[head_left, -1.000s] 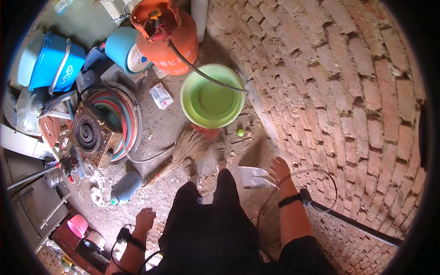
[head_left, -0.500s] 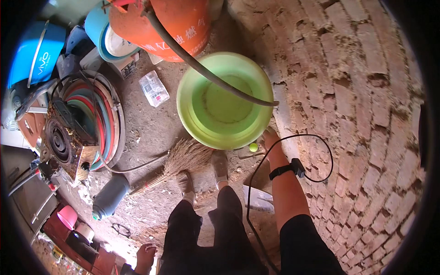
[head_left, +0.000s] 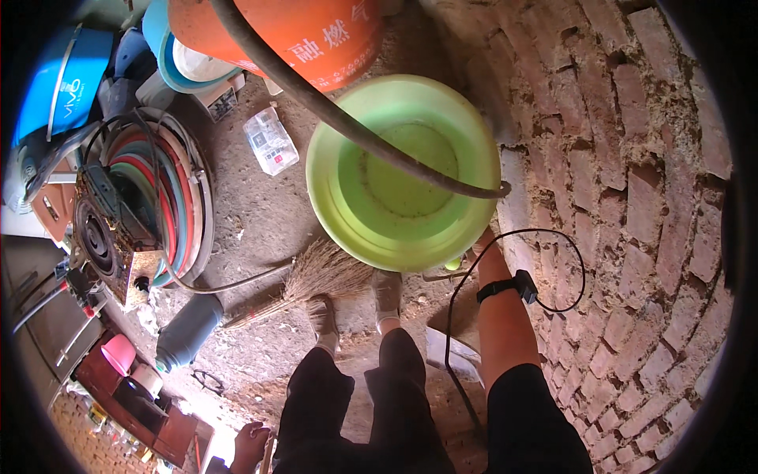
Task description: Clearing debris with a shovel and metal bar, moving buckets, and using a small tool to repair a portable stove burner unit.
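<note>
A light green plastic basin (head_left: pixel 325 207) is in front of me, its near rim over the toes of my right shoe. At its lower right rim is my right hand (head_left: pixel 484 239), closed on the edge, with most fingers hidden behind it. A black strap with a small dark device (head_left: pixel 524 287) sits on that wrist, and a thin black cable loops from it. Low on the left, my left hand (head_left: pixel 251 442) hangs with loosely bent fingers and nothing visible in it. Beside the right hand, a small yellow-green ball (head_left: pixel 453 264) shows partly under the rim.
A grey hose (head_left: pixel 347 126) crosses above the basin, beside an orange cylinder (head_left: pixel 316 39). A straw broom (head_left: pixel 328 272) lies by my feet. Coiled hoses (head_left: pixel 193 197), a burner (head_left: pixel 99 229) and a dark bottle (head_left: pixel 189 332) stand left. A brick wall (head_left: pixel 624 237) rises on the right.
The basin looks larger and its near rim has shifted right and toward me, covering part of the ball. My right hand has moved slightly right with it. My left hand is nearly unchanged.
</note>
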The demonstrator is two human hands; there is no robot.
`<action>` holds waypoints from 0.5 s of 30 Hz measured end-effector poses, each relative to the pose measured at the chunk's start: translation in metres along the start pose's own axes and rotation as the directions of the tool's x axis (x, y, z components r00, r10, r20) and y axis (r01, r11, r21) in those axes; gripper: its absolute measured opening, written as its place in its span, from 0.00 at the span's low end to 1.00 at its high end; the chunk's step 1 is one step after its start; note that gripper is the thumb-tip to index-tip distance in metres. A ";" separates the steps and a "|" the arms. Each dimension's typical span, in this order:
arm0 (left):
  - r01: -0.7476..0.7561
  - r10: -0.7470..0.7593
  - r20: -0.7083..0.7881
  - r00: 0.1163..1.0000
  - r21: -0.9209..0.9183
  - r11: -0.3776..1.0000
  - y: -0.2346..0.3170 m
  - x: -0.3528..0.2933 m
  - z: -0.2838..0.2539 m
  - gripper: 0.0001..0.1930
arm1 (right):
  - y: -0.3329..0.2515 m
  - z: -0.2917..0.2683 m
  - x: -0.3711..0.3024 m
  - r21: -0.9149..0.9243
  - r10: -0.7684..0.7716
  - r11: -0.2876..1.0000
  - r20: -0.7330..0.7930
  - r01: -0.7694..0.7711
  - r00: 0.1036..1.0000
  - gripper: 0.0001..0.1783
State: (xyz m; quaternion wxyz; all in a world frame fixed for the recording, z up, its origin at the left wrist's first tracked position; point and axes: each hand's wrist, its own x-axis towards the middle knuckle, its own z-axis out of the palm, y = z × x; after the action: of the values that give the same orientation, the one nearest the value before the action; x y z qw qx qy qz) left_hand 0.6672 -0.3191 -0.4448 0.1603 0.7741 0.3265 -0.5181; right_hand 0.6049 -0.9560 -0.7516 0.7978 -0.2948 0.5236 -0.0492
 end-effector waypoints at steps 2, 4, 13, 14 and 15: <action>0.000 -0.001 -0.002 1.000 -0.024 1.000 -0.002 0.000 0.002 0.17 | 0.005 0.000 -0.001 0.000 0.015 1.000 0.022 -0.015 1.000 0.21; -0.004 0.004 0.012 1.000 -0.047 0.999 0.003 -0.004 0.008 0.18 | 0.016 -0.007 -0.001 0.006 -0.008 1.000 0.005 0.008 1.000 0.21; -0.025 0.023 -0.014 1.000 -0.119 0.993 0.018 -0.022 0.003 0.17 | 0.046 0.048 -0.032 0.277 0.144 0.958 -0.238 -0.075 0.960 0.13; -0.045 0.046 0.008 0.999 -0.092 0.995 0.011 -0.015 0.002 0.18 | 0.048 0.038 -0.037 0.257 0.134 0.963 -0.225 -0.074 0.965 0.14; -0.060 0.062 0.016 0.998 -0.068 0.996 0.009 -0.015 -0.001 0.18 | 0.050 0.039 -0.043 0.243 0.135 0.966 -0.201 -0.084 0.970 0.14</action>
State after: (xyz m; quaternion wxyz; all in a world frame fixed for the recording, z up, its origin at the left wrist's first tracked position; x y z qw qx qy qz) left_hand 0.6698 -0.3304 -0.4316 0.2048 0.7733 0.3185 -0.5085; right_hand 0.6076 -0.8822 -0.7316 0.7667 -0.1628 0.6133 -0.0973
